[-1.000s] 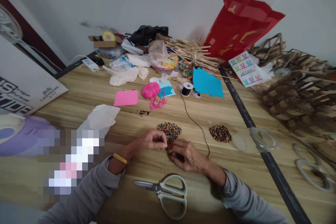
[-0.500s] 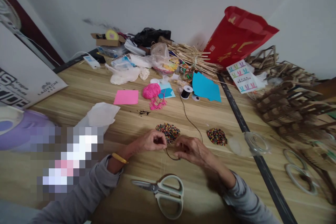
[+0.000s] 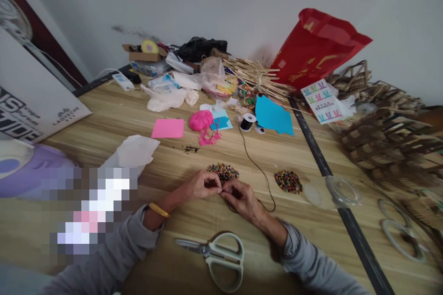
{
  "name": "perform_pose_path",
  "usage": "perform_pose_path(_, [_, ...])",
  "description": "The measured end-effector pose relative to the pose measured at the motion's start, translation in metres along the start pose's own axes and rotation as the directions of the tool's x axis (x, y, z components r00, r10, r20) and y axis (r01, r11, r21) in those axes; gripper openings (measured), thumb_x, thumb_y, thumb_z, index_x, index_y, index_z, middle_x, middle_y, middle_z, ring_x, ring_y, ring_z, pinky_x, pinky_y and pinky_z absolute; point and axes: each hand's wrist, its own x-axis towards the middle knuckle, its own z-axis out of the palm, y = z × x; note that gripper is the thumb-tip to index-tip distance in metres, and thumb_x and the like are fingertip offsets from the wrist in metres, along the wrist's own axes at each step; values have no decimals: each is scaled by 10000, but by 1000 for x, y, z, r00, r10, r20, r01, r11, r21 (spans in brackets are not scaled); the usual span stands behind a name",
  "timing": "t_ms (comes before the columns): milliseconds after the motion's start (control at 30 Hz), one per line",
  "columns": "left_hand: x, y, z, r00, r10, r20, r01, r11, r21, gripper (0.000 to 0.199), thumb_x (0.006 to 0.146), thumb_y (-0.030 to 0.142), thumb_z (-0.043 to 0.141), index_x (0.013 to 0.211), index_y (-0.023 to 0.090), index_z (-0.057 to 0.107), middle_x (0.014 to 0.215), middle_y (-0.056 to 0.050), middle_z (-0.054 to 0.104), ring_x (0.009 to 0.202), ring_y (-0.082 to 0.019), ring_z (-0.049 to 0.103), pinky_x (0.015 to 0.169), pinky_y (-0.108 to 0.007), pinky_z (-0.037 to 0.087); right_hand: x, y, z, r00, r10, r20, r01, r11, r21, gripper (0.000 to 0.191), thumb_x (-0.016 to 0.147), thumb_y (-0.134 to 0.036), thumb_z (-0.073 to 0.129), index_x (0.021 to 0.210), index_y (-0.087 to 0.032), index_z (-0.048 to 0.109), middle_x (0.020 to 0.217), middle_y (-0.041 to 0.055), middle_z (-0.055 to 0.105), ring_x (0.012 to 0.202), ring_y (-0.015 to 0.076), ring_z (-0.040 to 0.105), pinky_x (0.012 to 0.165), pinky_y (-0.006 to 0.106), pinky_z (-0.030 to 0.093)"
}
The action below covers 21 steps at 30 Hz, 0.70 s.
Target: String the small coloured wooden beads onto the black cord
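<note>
Nearest the body, scissors [image 3: 224, 262] lie on the desk [image 3: 169, 166] just short of the fingers, probably kept there for easy reach. The left hand [image 3: 201, 185] seems to pinch the black cord [image 3: 255, 162], likely steadying it; the right hand [image 3: 244, 200] meets it tip to tip, fingers closed, their grip hidden. Both forearms slant inward. Just beyond the fingertips sits a bead pile [image 3: 223, 170], presumably placed close; a beaded loop [image 3: 288, 181] lies to their right. Farther out, the spool [image 3: 248, 122] stands upright, its cord slack.
</note>
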Motion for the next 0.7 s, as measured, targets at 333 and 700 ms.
perform_pose_path(333, [0, 2, 0, 1000, 2, -16, -2, 1000, 19, 90, 724, 191, 597, 715, 109, 635, 603, 17, 571, 542, -78, 461, 505, -167, 350, -1, 5, -3, 997, -74, -11, 74, 996, -55, 124, 847, -265, 576, 798, -161, 623, 693, 28, 589, 641, 132, 535, 597, 236, 426])
perform_pose_path(700, [-2, 7, -5, 994, -45, -98, 43, 999, -20, 124, 741, 231, 588, 695, 115, 597, 612, 17, 551, 552, -84, 468, 522, -182, 359, 0, -1, -6, 997, -67, -28, 65, 997, -49, 155, 878, -238, 509, 766, -162, 584, 685, 22, 555, 629, 130, 507, 590, 238, 405])
